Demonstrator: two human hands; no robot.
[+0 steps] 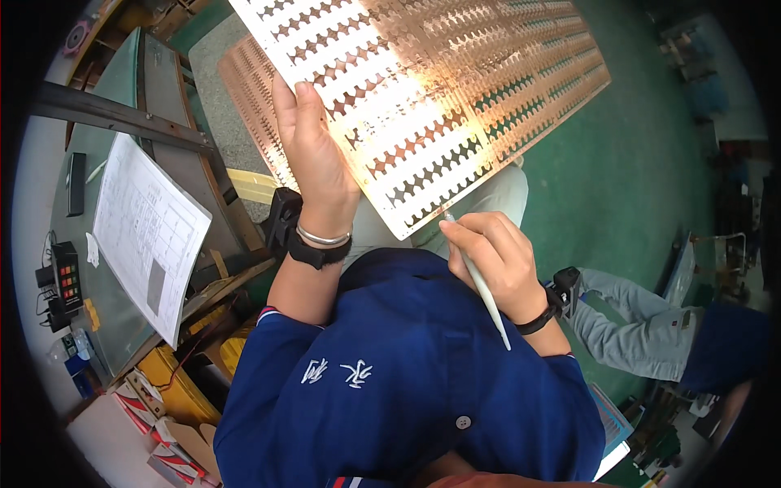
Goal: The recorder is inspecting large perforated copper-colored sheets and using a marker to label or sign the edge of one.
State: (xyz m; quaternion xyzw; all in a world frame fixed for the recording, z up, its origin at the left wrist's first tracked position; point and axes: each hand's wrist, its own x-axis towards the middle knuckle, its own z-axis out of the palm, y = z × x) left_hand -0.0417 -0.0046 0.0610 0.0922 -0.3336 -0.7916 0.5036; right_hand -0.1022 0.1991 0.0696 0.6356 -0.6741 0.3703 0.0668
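A large copper-coloured perforated metal sheet (423, 77) is held tilted in front of me, with rows of scalloped cut-outs and a bright glare across its middle. My left hand (317, 150) is closed on its left edge, thumb on the near face and the other fingers mostly behind. My right hand (498, 256) pinches a pale, tapered pen-shaped tool (486, 294). The tool's upper tip is at the sheet's lower edge, near the bottom corner; whether it touches cannot be made out. Behind the left hand lies another perforated copper sheet (250, 102), partly covered.
At left, a printed paper sheet (146, 215) hangs over the edge of a glass-topped table (114, 317). A black control box (67, 275) stands there, below a metal bar (122, 110). Yellow bins (175, 382) sit under the table. Another person (643, 325) is at right.
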